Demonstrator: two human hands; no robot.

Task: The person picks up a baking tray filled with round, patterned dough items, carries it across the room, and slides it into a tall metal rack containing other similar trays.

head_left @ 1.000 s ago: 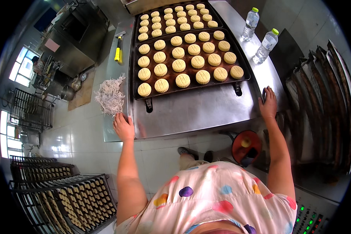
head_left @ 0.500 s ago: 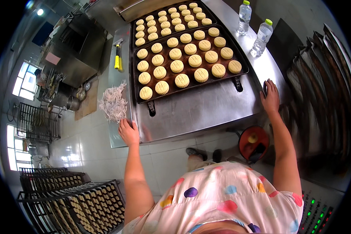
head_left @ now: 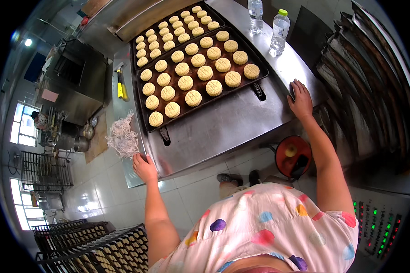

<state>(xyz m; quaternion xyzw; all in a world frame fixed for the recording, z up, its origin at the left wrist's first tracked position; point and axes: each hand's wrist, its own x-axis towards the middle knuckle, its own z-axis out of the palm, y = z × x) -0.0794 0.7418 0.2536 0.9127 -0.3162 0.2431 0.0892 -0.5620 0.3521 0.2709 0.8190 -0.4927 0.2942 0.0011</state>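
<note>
My left hand rests on the front left corner of the steel table, just below a heap of pale string-like threads. Its fingers lie stretched out and hold nothing. On the table's right edge lies my right hand, fingers flat and apart, also without anything in it. Between and beyond my hands a dark baking tray carries rows of round, pale yellow pastries with stamped tops. A second tray of the same pastries sits directly behind it.
A yellow-handled scraper lies at the table's left side. Two clear water bottles stand at the far right. Stacked dark trays line the right. A red stool is below the table; racks of pastries stand lower left.
The view has turned and shifted, so the table and trays appear further left and tilted. Both hands stay resting on the table edges, and the pastries have not moved on the trays.
</note>
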